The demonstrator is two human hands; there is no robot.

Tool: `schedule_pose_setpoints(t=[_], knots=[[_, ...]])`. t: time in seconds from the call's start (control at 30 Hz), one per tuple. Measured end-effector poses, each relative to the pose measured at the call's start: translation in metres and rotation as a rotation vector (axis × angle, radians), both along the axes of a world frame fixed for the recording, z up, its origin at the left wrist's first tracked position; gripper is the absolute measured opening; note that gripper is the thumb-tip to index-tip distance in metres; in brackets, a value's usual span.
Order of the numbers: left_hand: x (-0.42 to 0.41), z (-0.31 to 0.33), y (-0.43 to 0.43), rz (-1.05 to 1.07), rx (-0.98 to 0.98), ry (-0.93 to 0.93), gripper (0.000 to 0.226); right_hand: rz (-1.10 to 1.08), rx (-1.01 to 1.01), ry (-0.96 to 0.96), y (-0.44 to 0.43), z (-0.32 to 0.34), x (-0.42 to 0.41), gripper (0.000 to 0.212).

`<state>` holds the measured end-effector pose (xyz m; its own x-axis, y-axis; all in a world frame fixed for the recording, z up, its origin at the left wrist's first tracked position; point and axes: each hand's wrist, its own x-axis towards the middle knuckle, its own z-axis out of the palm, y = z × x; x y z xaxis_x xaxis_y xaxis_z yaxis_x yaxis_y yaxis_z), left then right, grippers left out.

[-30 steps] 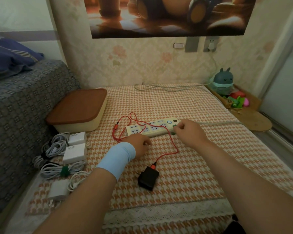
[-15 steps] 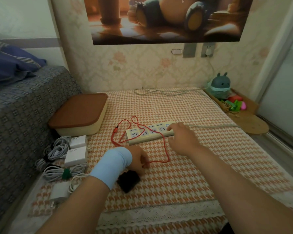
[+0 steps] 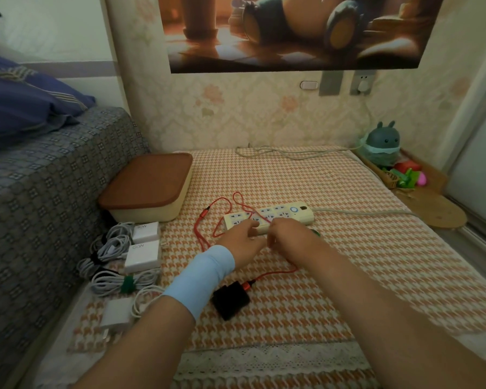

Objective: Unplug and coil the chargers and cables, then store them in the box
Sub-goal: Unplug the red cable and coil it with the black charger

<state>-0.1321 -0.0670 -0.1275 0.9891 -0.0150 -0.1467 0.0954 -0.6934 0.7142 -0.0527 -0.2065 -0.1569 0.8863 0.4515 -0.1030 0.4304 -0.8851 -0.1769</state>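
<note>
Just in front of the power strip (image 3: 285, 213) both hands now meet, almost knuckle to knuckle. Half a second ago the left hand (image 3: 240, 242) was back by the black charger (image 3: 230, 300). It has gone forward again, fingers stretched out and touching the strip's near edge, gripping nothing I can see. The right hand (image 3: 288, 234) has slid in toward the left one, fingers curled under, and whether they pinch the red cable (image 3: 207, 215) I cannot tell. That charger, half hidden under the wrist before, now lies in full view beside the left wrist and its blue wristband (image 3: 205, 273). The red cable is plugged into it and runs off under the right forearm, and the rest loops ahead of the left hand, across the strip. Left of the left forearm sit the white chargers (image 3: 142, 256) with their coiled cables (image 3: 118, 284). Further ahead on that side is the box (image 3: 149, 189), lid on.
</note>
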Motion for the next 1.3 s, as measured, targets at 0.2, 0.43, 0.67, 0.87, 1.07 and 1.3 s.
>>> schedule_pose_setpoints(t=[0.2,0.43,0.67,0.87,1.07,1.3], knots=[[0.003,0.002,-0.007,0.172,-0.551,0.255,0.04,-0.122,0.787,-0.006,0.007,0.01,-0.031,0.038],[-0.007,0.029,-0.006,-0.085,-0.771,0.227,0.028,-0.368,1.419,0.168,0.001,0.068,-0.045,0.03],[-0.037,0.076,-0.004,-0.149,-0.949,0.253,0.021,-0.22,1.44,0.203,-0.023,0.099,-0.067,0.039],[-0.059,0.138,0.015,-0.083,-1.059,0.027,0.03,0.017,0.885,-0.185,-0.029,0.119,-0.086,0.009],[-0.083,0.155,0.036,-0.021,-1.176,-0.103,0.029,-0.186,1.084,0.158,-0.041,0.147,-0.107,0.045],[-0.085,0.146,0.056,0.07,-1.454,-0.038,0.032,0.096,0.899,1.062,-0.081,0.181,-0.133,0.031]])
